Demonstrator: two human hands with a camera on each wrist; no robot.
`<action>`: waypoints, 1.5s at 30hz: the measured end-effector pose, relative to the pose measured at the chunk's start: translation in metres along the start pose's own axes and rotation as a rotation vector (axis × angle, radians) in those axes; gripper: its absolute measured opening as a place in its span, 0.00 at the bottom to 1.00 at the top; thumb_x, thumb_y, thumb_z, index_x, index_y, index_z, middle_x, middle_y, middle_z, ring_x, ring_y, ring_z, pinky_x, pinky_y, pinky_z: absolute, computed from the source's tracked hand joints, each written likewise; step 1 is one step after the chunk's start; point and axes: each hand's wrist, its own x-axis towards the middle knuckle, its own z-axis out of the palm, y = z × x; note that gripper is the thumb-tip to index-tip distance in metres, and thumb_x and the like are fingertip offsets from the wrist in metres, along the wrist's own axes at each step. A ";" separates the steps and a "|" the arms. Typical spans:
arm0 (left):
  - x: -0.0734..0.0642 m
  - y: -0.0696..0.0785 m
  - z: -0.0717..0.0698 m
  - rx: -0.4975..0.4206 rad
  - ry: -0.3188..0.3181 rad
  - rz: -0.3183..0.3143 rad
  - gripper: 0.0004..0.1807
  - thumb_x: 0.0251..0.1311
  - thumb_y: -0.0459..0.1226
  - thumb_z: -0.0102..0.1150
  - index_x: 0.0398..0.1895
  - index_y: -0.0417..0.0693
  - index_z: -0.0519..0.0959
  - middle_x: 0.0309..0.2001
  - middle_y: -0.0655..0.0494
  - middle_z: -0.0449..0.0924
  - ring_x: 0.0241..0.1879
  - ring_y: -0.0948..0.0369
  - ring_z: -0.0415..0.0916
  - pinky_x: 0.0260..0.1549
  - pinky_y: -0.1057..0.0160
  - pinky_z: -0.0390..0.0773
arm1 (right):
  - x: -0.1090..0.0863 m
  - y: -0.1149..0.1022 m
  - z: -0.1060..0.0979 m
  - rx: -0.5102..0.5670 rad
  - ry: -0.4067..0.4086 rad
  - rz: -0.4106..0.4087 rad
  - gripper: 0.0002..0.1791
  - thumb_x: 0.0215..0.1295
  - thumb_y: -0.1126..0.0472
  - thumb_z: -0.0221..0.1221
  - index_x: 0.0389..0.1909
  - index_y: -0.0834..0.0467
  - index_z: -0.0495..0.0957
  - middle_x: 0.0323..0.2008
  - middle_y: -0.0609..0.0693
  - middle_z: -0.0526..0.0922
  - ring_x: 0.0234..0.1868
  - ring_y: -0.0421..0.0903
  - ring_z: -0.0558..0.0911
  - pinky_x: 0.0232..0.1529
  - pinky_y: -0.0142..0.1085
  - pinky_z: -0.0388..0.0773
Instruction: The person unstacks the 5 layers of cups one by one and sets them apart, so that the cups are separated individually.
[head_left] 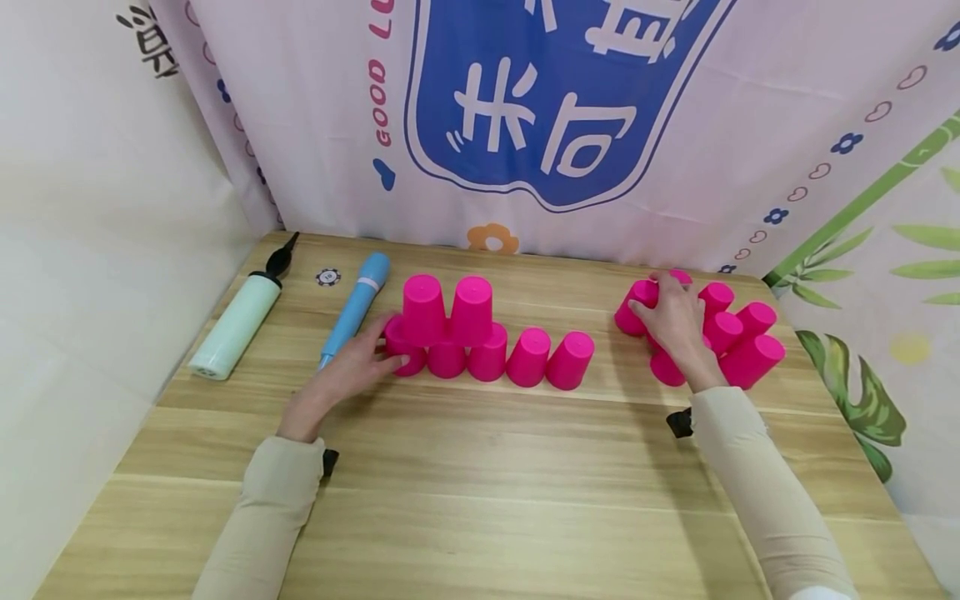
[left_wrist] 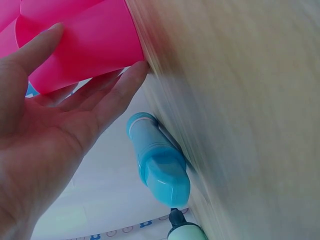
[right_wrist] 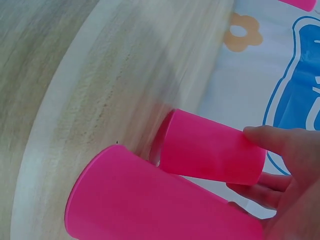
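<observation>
Pink plastic cups stand upside down in a row on the table, with two more cups (head_left: 423, 310) stacked on the row's left part. My left hand (head_left: 351, 367) holds the leftmost bottom cup (left_wrist: 95, 47), thumb on the near side and fingers round the far side. At the right, my right hand (head_left: 672, 321) pinches the top end of a pink cup (right_wrist: 212, 150) between thumb and fingers. That cup stands at the left edge of a cluster of upside-down pink cups (head_left: 752, 362). Another cup (right_wrist: 150, 200) sits close beside it in the right wrist view. My right hand partly hides the cluster.
Left of the row lie a blue wand-shaped tube (head_left: 356, 307), a poker chip (head_left: 327, 276) and a pale green hand pump (head_left: 238, 325) with a black nozzle. A printed cloth (head_left: 322, 125) hangs behind the wooden table (head_left: 480, 492).
</observation>
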 end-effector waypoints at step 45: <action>0.000 0.002 -0.001 -0.005 -0.001 0.016 0.38 0.65 0.36 0.59 0.72 0.41 0.51 0.65 0.39 0.65 0.62 0.42 0.68 0.59 0.46 0.72 | -0.055 -0.168 0.021 0.337 -0.003 -0.644 0.35 0.62 0.48 0.64 0.66 0.59 0.66 0.61 0.55 0.72 0.63 0.51 0.69 0.63 0.49 0.68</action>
